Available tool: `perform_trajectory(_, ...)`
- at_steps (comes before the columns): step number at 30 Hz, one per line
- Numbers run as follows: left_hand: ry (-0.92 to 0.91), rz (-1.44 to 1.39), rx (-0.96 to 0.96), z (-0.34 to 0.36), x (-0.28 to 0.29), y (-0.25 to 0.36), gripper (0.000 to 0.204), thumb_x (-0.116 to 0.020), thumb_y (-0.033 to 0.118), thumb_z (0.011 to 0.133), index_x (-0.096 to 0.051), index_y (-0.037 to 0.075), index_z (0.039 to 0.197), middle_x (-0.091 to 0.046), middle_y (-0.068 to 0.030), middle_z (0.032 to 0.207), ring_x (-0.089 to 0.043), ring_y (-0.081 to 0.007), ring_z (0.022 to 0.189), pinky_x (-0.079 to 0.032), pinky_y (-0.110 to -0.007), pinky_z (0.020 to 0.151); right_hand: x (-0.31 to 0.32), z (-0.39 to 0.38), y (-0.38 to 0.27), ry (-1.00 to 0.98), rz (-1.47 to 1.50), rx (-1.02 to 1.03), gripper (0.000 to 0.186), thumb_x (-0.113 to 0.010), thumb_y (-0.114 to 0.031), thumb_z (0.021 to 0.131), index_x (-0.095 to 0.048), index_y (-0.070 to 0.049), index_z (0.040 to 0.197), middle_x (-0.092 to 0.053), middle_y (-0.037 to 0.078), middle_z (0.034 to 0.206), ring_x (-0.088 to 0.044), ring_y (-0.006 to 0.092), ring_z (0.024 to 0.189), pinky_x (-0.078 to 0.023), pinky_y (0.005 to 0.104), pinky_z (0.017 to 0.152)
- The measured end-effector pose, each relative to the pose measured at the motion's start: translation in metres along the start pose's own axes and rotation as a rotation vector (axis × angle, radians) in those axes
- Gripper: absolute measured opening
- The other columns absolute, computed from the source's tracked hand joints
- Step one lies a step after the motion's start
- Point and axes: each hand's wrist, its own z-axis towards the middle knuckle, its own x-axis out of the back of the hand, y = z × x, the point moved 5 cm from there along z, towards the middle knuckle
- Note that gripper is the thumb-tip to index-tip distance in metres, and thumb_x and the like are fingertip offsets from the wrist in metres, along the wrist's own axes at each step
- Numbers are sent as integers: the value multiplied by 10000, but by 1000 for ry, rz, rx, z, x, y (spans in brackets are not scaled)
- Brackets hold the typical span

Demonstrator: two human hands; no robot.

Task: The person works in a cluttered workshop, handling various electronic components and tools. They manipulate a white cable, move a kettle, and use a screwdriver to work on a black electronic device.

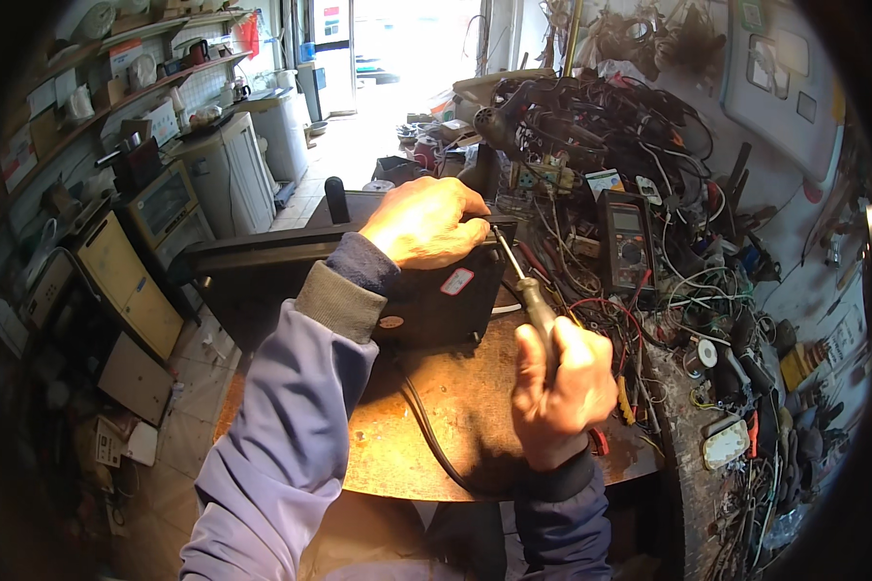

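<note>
A black box-shaped appliance (358, 302) stands on the worn wooden bench (407, 455), its dark side with two small stickers facing me. My left hand (431, 223) lies across its top edge, thumb and fingers closed around the edge near the right corner. In my right hand (564, 387) is a screwdriver (530, 290) with a translucent brownish handle, gripped in a closed fist. Its metal shaft slants up and left, with the tip at the appliance's top right corner, close to my left fingertips. Whatever the tip meets is too small to make out. A black cord (419, 412) curves over the bench toward me.
Tangled wires and parts (601, 126) heap up behind and to the right. A multimeter (627, 242) stands among them. Right of the bench lie a solder spool (704, 354) and hand tools. Cabinets (228, 174) and loaded shelves line the left wall; a bright doorway opens ahead.
</note>
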Motion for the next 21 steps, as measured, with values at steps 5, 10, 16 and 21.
perform_trajectory(5,-8,31,2,-1,1,0,377,-608,314,873,-698,15,1083,-708,-198,972,-691,-353,920,-532,-401,808,-1,3,4,-3,101,-27,498,-796,-62,796,-500,5,1192,-598,205,1059,-622,316,886,-519,372,739)
perform_trajectory(10,26,-17,-19,2,0,1,374,-608,315,871,-700,19,1081,-706,-201,963,-691,-354,911,-531,-402,803,2,2,2,-22,-9,29,330,-790,-89,822,-595,22,1064,-621,153,828,-618,311,668,-504,357,602)
perform_trajectory(16,16,3,-2,-1,1,0,366,-608,312,869,-702,26,1077,-706,-198,955,-691,-352,897,-529,-403,791,-3,1,-2,-39,118,66,615,-801,-43,749,-450,19,1250,-567,235,1146,-609,334,952,-522,372,809)
perform_trajectory(21,0,10,0,-2,2,2,358,-608,308,867,-705,29,1070,-706,-198,947,-690,-353,893,-529,-406,787,0,-4,8,-123,-30,-82,297,-760,-168,872,-609,24,1041,-628,172,865,-611,303,665,-499,354,596)
